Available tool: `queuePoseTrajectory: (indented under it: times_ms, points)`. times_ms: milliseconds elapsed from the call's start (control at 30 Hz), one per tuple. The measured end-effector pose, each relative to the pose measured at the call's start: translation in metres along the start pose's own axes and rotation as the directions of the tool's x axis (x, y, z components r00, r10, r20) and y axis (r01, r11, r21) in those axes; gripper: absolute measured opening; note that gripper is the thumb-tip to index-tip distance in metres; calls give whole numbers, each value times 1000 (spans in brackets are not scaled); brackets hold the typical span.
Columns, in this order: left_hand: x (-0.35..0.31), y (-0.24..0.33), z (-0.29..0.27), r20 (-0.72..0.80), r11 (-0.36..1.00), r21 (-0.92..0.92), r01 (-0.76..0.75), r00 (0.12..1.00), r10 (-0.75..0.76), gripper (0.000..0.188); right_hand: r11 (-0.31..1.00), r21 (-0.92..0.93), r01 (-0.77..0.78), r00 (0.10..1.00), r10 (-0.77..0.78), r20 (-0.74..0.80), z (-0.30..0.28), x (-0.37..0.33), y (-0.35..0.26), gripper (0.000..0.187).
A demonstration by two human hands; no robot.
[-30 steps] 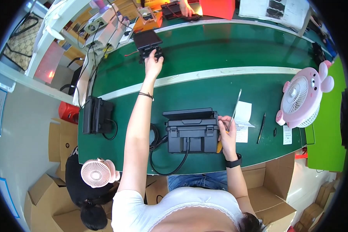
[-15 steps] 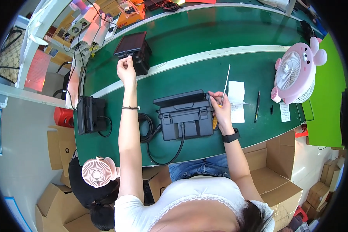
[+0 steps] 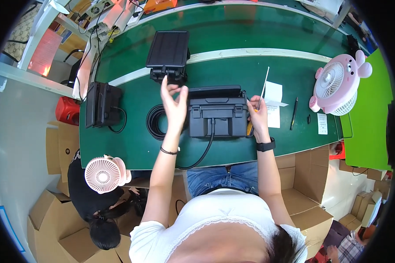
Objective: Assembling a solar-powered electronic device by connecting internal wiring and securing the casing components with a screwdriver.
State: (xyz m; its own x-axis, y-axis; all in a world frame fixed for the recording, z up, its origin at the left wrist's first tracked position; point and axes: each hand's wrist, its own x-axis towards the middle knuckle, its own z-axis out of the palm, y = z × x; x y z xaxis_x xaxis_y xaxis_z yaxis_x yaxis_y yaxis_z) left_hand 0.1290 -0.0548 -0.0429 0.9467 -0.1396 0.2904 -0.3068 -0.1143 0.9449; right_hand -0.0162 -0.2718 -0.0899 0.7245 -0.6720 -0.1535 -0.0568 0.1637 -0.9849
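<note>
A black plastic box (image 3: 218, 119) with front latches stands near the front edge of the green table, its lid slightly raised and a cable leaving its front. At its right side my right hand (image 3: 259, 120) is closed on a long thin screwdriver (image 3: 265, 87), shaft pointing up and its orange handle partly hidden. My left hand (image 3: 174, 105) is held out with fingers apart and nothing in it, between the box and a second black box (image 3: 167, 49) with a dark panel on top. A coil of black cable (image 3: 153, 122) lies below that hand.
Another black box (image 3: 102, 105) stands at the left. A pen (image 3: 294, 114), papers (image 3: 274, 116) and a pink fan (image 3: 333, 85) are at the right; a small pink fan (image 3: 103, 175) is at the front left edge. A person (image 3: 90, 193) crouches by cardboard boxes (image 3: 48, 219).
My left hand has drawn back toward me and to the right, its fingers opening. The far black box sits further right and is turned. My right hand still holds the screwdriver.
</note>
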Motion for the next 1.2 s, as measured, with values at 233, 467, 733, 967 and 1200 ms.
queuePoseTrajectory:
  times_ms: [233,467,733,967,1200]
  points:
    - [-41,11,-7,276,985,-140,104,959,-62,72,836,-422,350,926,-378,20,-5,4,-11,23]
    - [-80,3,-6,-225,998,2,59,973,-57,42,948,-228,222,960,-171,224,-45,-78,-52,29]
    - [-57,74,-16,281,616,678,-401,916,286,62,809,-513,288,915,-74,396,-47,-128,-70,21]
    - [-44,75,13,491,449,706,-548,835,247,61,660,-624,418,899,-203,387,-46,-134,-70,16]
    - [-38,72,10,474,571,620,-538,837,274,48,464,-725,510,859,-232,456,-39,-138,-71,13]
